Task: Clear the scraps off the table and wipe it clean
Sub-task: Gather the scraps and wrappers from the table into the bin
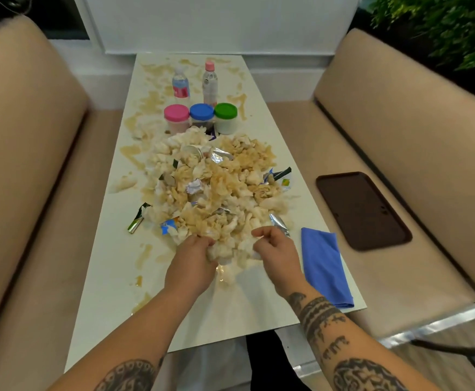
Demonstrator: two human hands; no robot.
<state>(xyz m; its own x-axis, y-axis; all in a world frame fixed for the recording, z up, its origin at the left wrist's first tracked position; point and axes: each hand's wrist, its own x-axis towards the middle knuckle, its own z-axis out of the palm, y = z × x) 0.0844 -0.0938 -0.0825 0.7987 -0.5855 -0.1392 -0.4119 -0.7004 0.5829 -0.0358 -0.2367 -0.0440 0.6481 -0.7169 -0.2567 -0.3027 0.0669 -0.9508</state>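
Note:
A big heap of stained, crumpled paper scraps and foil wrappers (213, 187) covers the middle of the long white table (292, 176). My left hand (192, 262) grips a wad of the wet paper at the heap's near edge. My right hand (277, 251) has its fingers curled on scraps at the same edge, just right of the left hand. A folded blue cloth (325, 266) lies on the table to the right of my right hand. Brown spills (143, 255) streak the table's left side and far end.
Three jars with pink (176, 117), blue (201, 115) and green (225, 117) lids stand behind the heap, with two plastic bottles (210, 84) beyond them. Beige bench seats flank the table. A dark tray (363, 210) rests on the right bench.

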